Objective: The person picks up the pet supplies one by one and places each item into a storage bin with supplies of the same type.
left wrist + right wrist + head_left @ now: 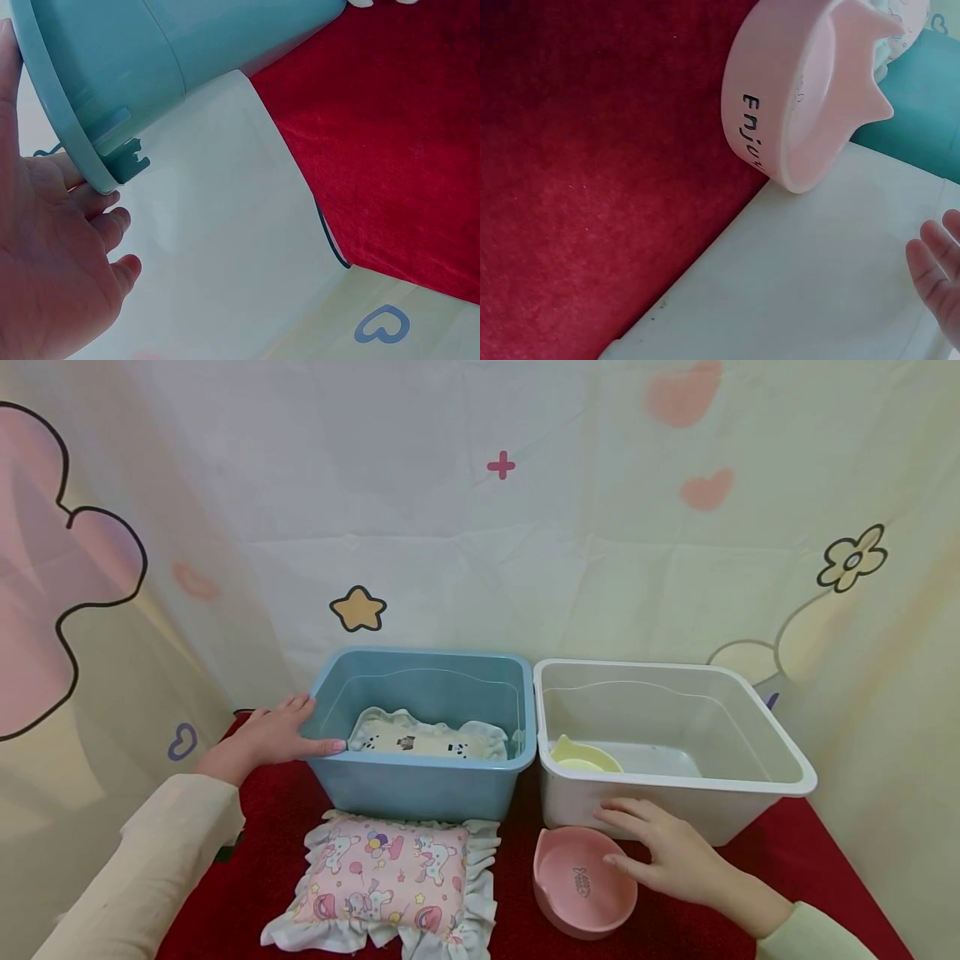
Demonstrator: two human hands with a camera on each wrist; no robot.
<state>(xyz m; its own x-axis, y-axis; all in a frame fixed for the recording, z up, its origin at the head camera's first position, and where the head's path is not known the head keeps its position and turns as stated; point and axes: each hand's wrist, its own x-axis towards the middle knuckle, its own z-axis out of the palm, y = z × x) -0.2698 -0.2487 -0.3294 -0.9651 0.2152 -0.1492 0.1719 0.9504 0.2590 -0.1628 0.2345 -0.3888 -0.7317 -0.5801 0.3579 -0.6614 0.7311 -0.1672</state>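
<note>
At the front left corner of the blue plastic bin point(420, 789), my left hand point(272, 739) holds the rim. The thumb lies along the front edge, and the left wrist view shows bent fingers point(112, 225) at the rim's outer side. My right hand point(667, 847) is empty, fingers spread, by the front wall of the white bin point(735, 814). It partly overlaps the pink cat-eared bowl point(581, 893) in the head view. The bowl stands upright on the red cloth, with black lettering point(750, 124) on its side.
Inside the blue bin lies a cream frilled pillow point(408, 735); a yellow bowl point(585, 758) sits in the white bin's left part. A pink unicorn pillow point(390, 877) lies on the red cloth point(277, 827) before the blue bin. A printed curtain point(450, 527) hangs behind.
</note>
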